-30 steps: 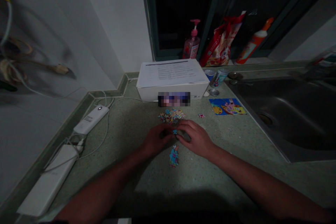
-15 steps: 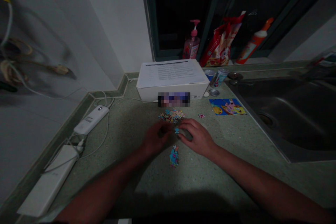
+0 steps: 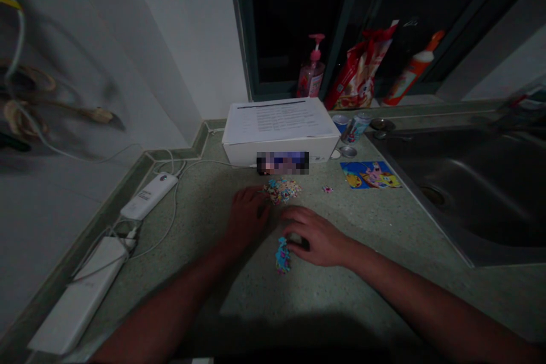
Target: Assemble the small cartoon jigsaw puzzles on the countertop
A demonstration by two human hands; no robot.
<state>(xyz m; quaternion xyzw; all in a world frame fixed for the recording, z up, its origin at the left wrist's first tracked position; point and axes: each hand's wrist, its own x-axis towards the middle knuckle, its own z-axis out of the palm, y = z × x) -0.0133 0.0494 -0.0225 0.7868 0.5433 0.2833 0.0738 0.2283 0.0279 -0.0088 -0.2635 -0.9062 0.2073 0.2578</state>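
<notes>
From the head camera, the person's left hand lay open and palm down on the speckled green counter, its fingers spread just left of a small heap of jigsaw pieces. It did not appear to hold anything. The right hand was curved over with its fingers bent down, just beside a narrow blue cluster of pieces. The fingertips were in shadow, so I could not tell whether they gripped a piece.

The pieces were in two main groups: the heap near the front of a white box, and the blue cluster between the hands and nearer the person. A single loose piece lay to the right of the heap, near a colourful picture card. As far as the view showed, most pieces lay in loose groups, and no large finished section was visible. The blue cluster looked more orderly, but it was too small and dim to tell whether its pieces were joined.

A sheet of printed paper lay on the box. Two cans stood just beyond the card, with a steel sink to the right. A white power strip and a white power bank lay on the left.
</notes>
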